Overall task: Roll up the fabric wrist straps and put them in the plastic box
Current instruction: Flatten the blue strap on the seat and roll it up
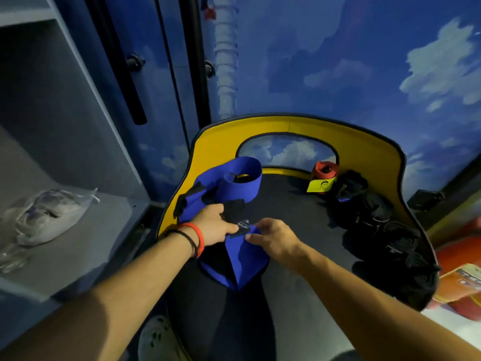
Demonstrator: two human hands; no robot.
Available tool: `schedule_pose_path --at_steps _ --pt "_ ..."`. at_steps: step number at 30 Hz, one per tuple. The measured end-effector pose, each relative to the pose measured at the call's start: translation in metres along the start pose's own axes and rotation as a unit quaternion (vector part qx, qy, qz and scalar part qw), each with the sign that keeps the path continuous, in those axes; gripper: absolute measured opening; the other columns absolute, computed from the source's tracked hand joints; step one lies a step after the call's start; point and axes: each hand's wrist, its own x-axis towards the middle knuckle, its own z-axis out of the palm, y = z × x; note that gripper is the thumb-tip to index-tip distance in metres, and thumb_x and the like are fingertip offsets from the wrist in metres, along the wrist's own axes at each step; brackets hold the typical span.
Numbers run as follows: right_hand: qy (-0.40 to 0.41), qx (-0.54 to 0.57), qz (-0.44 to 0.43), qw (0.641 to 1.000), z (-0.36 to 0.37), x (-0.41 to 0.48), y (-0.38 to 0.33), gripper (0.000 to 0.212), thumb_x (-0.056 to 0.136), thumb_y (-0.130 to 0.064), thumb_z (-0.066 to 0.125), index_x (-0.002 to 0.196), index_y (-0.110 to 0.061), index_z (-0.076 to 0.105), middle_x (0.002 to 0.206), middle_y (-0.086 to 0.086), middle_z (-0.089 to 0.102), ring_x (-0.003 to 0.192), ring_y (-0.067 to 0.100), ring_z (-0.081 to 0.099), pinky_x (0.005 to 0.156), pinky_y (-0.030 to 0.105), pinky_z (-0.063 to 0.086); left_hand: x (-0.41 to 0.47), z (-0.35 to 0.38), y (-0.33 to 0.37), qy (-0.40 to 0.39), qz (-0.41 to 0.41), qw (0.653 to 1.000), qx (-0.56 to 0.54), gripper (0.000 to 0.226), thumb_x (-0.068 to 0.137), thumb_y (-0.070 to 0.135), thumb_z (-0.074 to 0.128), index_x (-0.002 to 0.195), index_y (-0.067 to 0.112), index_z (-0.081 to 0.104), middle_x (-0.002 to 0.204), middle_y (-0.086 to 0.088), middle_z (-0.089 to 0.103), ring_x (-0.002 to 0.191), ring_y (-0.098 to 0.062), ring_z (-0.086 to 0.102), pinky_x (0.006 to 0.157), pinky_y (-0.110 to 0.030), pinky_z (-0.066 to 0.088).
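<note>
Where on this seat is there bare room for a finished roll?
Bare: the middle of the dark seat surface, between the blue strap and the black rolls along the right edge. Crowded: that right edge, the back corner by the red roll, and the near left, where left hand and right hand hold the strap.

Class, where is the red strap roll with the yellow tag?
Head view: the red roll stands at the far edge of the black pad, right of centre, by the yellow rim, just left of the black straps, beyond the blue strap.
</note>
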Motion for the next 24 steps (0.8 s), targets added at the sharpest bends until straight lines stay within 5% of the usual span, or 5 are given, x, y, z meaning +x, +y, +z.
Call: schedule_pose_path --at_steps 5,12,19,21,24 --pt "-0.062 0.182 -0.022 0.981 -0.033 -0.030 -0.002 0.001 0.097 -0.010 0.066 0.097 -0.012 0.066 0.093 0.006 0.074 0.084 0.019 0.071 0.068 0.034 0.060 -0.027 0.007 0.033 -0.050 0.038 0.995 -0.071 0.012 0.097 0.019 0.065 0.099 0.007 0.066 0.103 -0.014 0.074 0.096 -0.026 0.073 0.088 -0.041 0.060" --pt "-0.003 0.330 -0.024 0.944 -0.090 -0.050 0.002 0.024 0.100 -0.009 0.058 0.121 -0.001 0.066 0.115 0.018 0.074 0.090 0.022 0.074 0.068 0.030 0.061 -0.052 0.028 0.045 -0.165 0.063 0.978 -0.109 0.018 0.096 0.022 0.067 0.112 0.017 0.068 0.105 0.001 0.077 0.101 -0.012 0.073 0.097 -0.034 0.055" --pt "0.008 0.318 0.017 0.948 -0.121 -0.061 0.026 0.020 0.102 -0.010 0.053 0.115 -0.010 0.068 0.113 0.015 0.074 0.096 0.027 0.069 0.080 0.034 0.055 -0.053 0.051 0.014 -0.176 0.192 0.923 0.282 0.083 0.079 0.039 0.082 0.151 0.031 0.041 0.147 0.014 0.047 0.136 -0.006 0.043 0.114 -0.024 0.034" --pt "-0.007 0.275 0.065 0.959 -0.124 -0.064 0.040 0.018 0.101 -0.010 0.054 0.111 -0.011 0.069 0.108 0.016 0.074 0.095 0.029 0.067 0.087 0.039 0.050 -0.053 0.055 0.006 -0.186 0.182 0.914 0.312 0.087 0.082 0.039 0.080 0.154 0.034 0.032 0.153 0.015 0.037 0.142 -0.008 0.032 0.113 -0.018 0.026" --pt "-0.005 0.258 0.115 0.959 -0.122 -0.065 0.050 0.013 0.101 -0.011 0.055 0.095 -0.016 0.066 0.088 0.009 0.071 0.076 0.022 0.066 0.068 0.030 0.052 -0.049 0.064 0.005 -0.202 0.173 0.916 0.301 0.080 0.083 0.022 0.076 0.152 0.036 0.036 0.151 0.018 0.033 0.143 -0.005 0.030 0.114 -0.017 0.025"
